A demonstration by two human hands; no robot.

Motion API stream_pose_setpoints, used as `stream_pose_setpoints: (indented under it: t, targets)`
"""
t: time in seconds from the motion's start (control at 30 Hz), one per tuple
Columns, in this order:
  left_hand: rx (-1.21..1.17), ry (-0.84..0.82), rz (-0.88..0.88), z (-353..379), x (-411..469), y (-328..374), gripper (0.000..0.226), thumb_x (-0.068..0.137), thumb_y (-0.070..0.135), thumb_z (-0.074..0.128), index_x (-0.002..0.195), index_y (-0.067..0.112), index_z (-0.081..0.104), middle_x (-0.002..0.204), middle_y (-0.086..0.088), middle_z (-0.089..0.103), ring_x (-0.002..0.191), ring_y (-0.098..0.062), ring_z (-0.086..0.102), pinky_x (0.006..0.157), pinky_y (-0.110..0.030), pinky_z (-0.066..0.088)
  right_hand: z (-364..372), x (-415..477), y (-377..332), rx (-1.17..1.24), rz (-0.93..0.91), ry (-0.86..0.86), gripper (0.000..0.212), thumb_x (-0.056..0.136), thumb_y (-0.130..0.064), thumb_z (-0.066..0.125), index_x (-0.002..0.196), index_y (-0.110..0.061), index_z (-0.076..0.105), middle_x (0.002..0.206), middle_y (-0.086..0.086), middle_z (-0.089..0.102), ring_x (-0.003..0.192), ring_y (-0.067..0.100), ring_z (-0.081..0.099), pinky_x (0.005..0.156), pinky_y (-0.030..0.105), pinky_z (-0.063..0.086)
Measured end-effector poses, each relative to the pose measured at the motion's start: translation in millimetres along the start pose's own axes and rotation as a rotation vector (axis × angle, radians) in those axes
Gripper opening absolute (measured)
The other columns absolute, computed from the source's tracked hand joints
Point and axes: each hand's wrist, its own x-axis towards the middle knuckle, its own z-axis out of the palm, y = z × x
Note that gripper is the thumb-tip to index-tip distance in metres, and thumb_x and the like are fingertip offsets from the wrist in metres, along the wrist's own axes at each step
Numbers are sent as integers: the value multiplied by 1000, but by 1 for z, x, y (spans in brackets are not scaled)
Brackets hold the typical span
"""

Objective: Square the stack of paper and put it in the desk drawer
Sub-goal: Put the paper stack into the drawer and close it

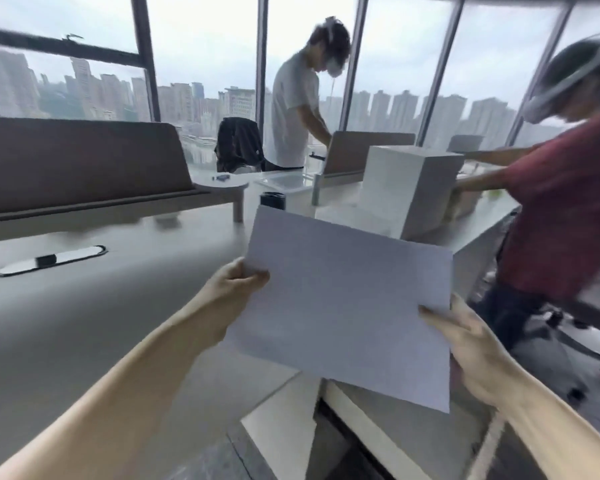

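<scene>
A stack of white paper (343,306) is held in the air in front of me, tilted, above the right end of the desk. My left hand (234,289) grips its left edge, thumb on top. My right hand (471,351) grips its right lower edge. Below the paper, at the desk's right corner, a dark opening (340,441) beside a pale panel looks like the drawer; blur keeps me from telling how far it is open.
The grey desk (101,323) stretches left, with a cable slot and a dark marker (45,260). A brown divider (77,164) backs it. A white box (409,181) stands beyond the paper. One person stands by the window, another in red leans in at right near an office chair (575,327).
</scene>
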Motion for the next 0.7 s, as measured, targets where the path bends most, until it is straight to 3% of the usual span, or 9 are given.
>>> stream_pose_setpoints:
  t: [0.1, 0.2, 0.27, 0.37, 0.47, 0.53, 0.57, 0.63, 0.7]
  targets:
    - [75, -81, -73, 58, 9, -19, 23, 105, 5, 54, 119, 14, 70, 106, -8, 79, 78, -20, 76, 72, -31, 63, -50, -30, 23, -15, 109, 106, 31, 102, -9, 54, 128, -21, 65, 118, 4, 80, 102, 22, 78, 83, 40, 56]
    - [174, -156, -148, 132, 20, -46, 18, 99, 10, 62, 114, 10, 72, 114, -18, 80, 94, -35, 77, 90, -49, 62, -106, -63, 47, -1, 211, 238, 28, 103, -7, 53, 126, -16, 64, 115, 9, 81, 95, 24, 80, 79, 40, 58]
    - [271, -168, -185, 168, 29, -66, 24, 88, 24, 67, 107, 11, 71, 112, -20, 79, 101, -42, 76, 90, -55, 61, -130, -75, 64, 13, 299, 324, 28, 103, -5, 53, 127, -14, 64, 114, 11, 81, 96, 29, 80, 79, 43, 59]
    - [550, -137, -148, 204, 39, -94, 32, 91, 35, 69, 111, 11, 63, 107, -6, 72, 93, -26, 68, 76, -37, 53, -152, -84, 92, 63, 434, 437, 27, 102, -3, 54, 125, -10, 65, 109, 16, 82, 95, 38, 78, 76, 43, 60]
    - [764, -212, -96, 219, 48, -123, 52, 100, 41, 60, 142, 13, 50, 135, -7, 60, 111, -22, 59, 89, -27, 45, -167, -85, 112, 53, 549, 516, 27, 102, -2, 55, 129, -3, 61, 114, 21, 75, 97, 39, 73, 71, 41, 57]
    - [896, -327, -105, 222, 55, -142, 68, 105, 46, 48, 161, 12, 28, 161, -15, 40, 139, -28, 47, 109, -30, 40, -173, -79, 122, 4, 606, 545, 31, 102, -3, 55, 133, -1, 55, 116, 20, 70, 101, 40, 68, 77, 45, 56]
    - [968, -360, -113, 222, 58, -149, 73, 106, 47, 42, 165, 12, 17, 171, -13, 25, 153, -29, 32, 121, -34, 30, -174, -75, 126, -22, 627, 557, 32, 102, -2, 55, 134, -1, 54, 115, 19, 69, 101, 40, 67, 81, 47, 56]
    - [1134, -349, -88, 217, 65, -163, 75, 108, 48, 33, 167, 13, 4, 177, -4, 1, 163, -26, 9, 129, -39, 12, -168, -63, 131, -48, 659, 589, 29, 101, 2, 55, 130, -1, 54, 107, 16, 67, 95, 37, 66, 78, 46, 56]
    - [1229, -280, -34, 214, 74, -173, 75, 107, 48, 30, 168, 13, 3, 178, -3, -1, 162, -27, 11, 129, -40, 12, -159, -48, 134, -87, 670, 604, 24, 100, 4, 56, 123, -2, 53, 99, 14, 65, 86, 31, 65, 66, 39, 53]
